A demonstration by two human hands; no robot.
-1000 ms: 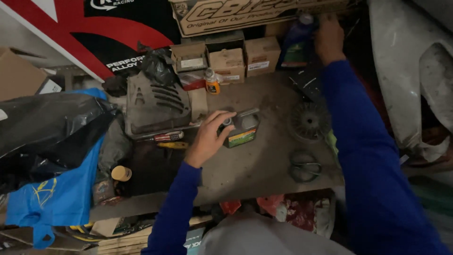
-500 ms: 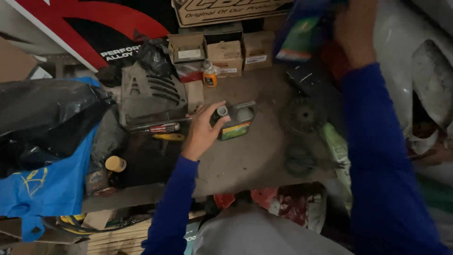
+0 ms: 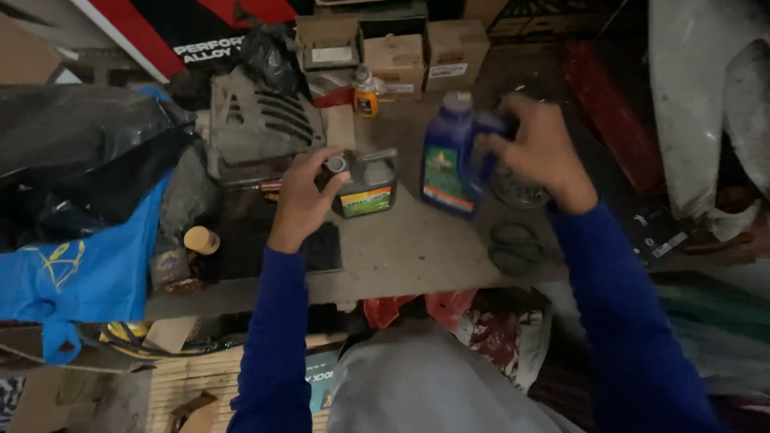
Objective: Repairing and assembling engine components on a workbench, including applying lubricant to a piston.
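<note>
Blue plastic bottle (image 3: 451, 156) gripped by right hand (image 3: 539, 148), left hand (image 3: 303, 196) fingers pinching squat can (image 3: 365, 183) cap.

Both arms in long royal-blue sleeves, plain, no markings, cuffs ending at the wrists. Left hand (image 3: 301, 200) and right hand (image 3: 539, 151) bare: no gloves, rings or watch visible. Grey cloth covers the lap below.

Blue bottle (image 3: 451, 160) w/ green label, dk grey can (image 3: 366, 183), blue sleeves (image 3: 277, 321).
</note>
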